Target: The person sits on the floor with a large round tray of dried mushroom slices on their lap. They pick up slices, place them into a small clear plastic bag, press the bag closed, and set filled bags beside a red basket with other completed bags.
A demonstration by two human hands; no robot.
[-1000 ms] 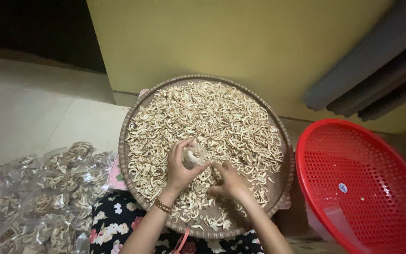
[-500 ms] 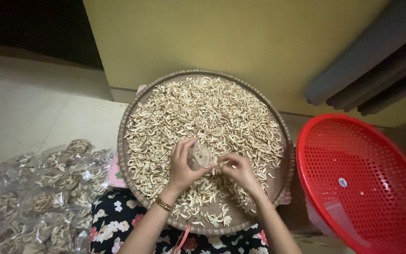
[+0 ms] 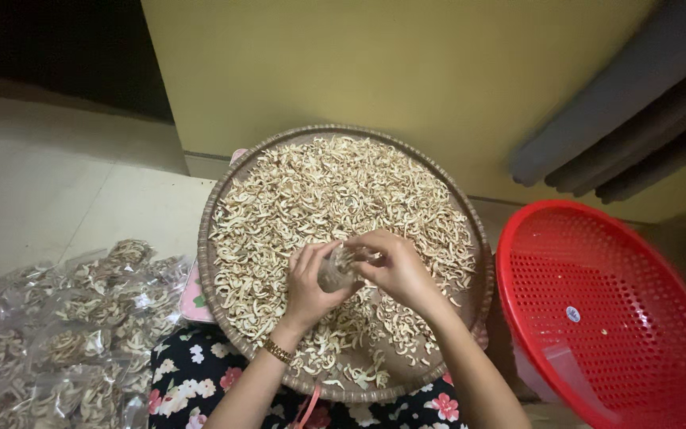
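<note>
Two hands meet at frame centre over a round woven tray [image 3: 224, 199] of pale dried strips [image 3: 319, 191]: the left hand [image 3: 310, 284] grips a small clear bag [image 3: 337, 268], the right hand [image 3: 397, 268] pinches its top. Filled clear packets [image 3: 65, 334] lie lower left; a red perforated basket [image 3: 597, 318] sits right.

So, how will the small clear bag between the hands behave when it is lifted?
The small clear bag is probably floppy: thin film, already crumpled between the left hand and the right hand. It likely stays light, since the dried strips look thin and curled. It may sag or spill if its mouth is open.
</note>
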